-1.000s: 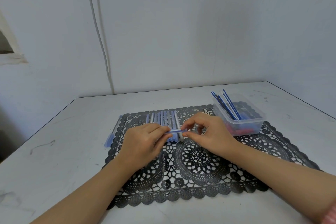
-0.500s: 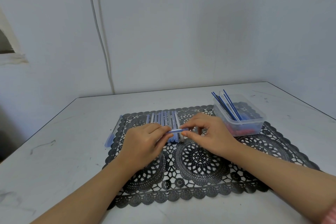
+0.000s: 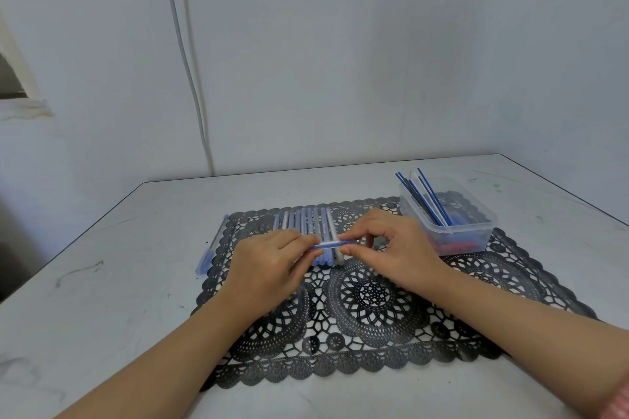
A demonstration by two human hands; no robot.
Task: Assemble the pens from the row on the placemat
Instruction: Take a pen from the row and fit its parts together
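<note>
White counter, lace placemat: fingers of the left hand and right hand pinch one pen above the row, seemingly mostly unassembled.

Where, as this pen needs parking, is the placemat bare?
Bare: near half of the placemat, between the forearms, and its right end before the container. Crowded: far middle, at the row of pens, left hand and right hand.

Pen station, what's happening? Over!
Left hand and right hand pinch one clear blue plastic pen. Row of blue-white pens lies beneath on black lace placemat. Nothing blocking.
</note>
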